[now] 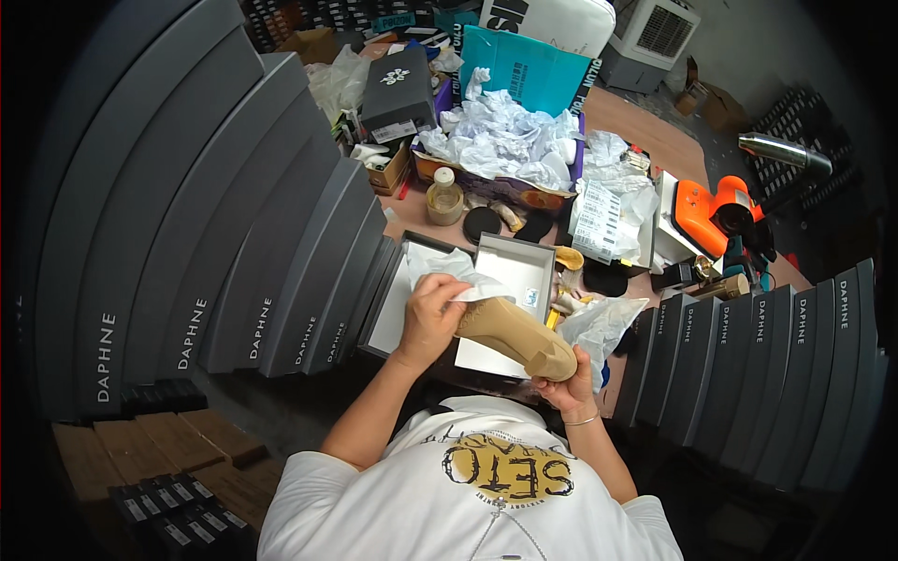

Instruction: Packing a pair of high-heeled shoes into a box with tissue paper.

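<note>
Right hand (pixel 566 385) grasps tan heeled shoe (pixel 513 335) at frame centre; left hand (pixel 432 318) pinches white tissue paper (pixel 449 266) at its opening. Stuffing step; next, steady push inward.

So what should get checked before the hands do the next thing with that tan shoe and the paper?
1. Right hand grips the tan shoe at its heel: ok.
2. Left hand holds the white paper at the shoe's opening: ok.
3. Open grey box sits right behind the shoe: ok.
4. Paper fully inside the shoe: not ok, most of it sticks out.
5. Second shoe nearby: cannot tell.
6. Bottle stands apart from the hands: ok.
</note>
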Demonstrator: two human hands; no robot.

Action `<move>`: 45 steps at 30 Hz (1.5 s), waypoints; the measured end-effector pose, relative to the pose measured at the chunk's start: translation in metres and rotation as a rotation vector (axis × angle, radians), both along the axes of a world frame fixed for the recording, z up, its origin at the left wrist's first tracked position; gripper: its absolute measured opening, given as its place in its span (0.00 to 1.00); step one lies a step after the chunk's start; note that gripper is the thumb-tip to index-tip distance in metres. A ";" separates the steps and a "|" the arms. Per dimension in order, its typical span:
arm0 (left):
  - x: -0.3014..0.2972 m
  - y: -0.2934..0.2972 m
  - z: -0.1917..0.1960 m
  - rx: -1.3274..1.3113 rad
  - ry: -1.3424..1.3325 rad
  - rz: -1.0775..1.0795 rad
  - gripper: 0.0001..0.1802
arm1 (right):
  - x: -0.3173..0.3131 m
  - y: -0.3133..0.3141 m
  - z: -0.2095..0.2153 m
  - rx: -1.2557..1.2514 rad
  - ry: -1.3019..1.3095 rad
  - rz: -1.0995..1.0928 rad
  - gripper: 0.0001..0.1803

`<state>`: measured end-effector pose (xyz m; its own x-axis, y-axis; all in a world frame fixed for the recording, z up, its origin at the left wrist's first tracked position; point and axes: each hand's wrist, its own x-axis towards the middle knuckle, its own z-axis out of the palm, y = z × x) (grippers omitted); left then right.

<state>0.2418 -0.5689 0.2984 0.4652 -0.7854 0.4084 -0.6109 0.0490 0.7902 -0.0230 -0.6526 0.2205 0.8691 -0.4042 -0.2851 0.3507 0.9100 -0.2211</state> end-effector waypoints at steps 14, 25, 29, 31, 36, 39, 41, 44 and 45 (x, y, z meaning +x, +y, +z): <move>-0.088 0.008 -0.030 -0.324 -0.202 0.131 0.09 | 0.025 -0.034 0.057 -0.110 0.295 -0.014 0.29; -0.120 -0.001 -0.039 -0.341 -0.011 0.188 0.10 | 0.014 -0.040 0.018 -0.114 0.260 -0.017 0.28; -0.120 -0.011 -0.047 -0.366 0.018 0.179 0.13 | 0.020 -0.014 0.016 -0.735 0.469 -0.051 0.22; -0.116 0.002 -0.048 -0.281 0.050 0.042 0.14 | 0.025 -0.018 0.026 -0.417 0.411 -0.080 0.21; -0.099 0.054 -0.024 -0.094 0.159 0.068 0.40 | 0.008 -0.018 0.042 -0.530 0.343 0.053 0.37; -0.081 0.039 -0.047 -0.116 1.264 0.231 0.40 | -0.005 -0.006 0.045 -0.486 0.352 0.017 0.32; -0.063 0.028 -0.070 -0.094 1.686 0.247 0.37 | -0.010 0.000 0.043 -0.546 0.353 0.101 0.32; -0.046 0.022 -0.080 -0.093 1.579 0.300 0.27 | -0.023 -0.002 0.037 -0.742 0.387 0.163 0.29; -0.041 0.024 -0.077 -0.134 1.558 0.308 0.26 | -0.026 -0.001 0.040 -0.774 0.457 0.141 0.25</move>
<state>0.2004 -0.5446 0.2211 0.6026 -0.5857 -0.5420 0.7552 0.1991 0.6245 -0.0489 -0.6539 0.2607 0.7940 -0.5244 -0.3075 -0.0248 0.4774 -0.8783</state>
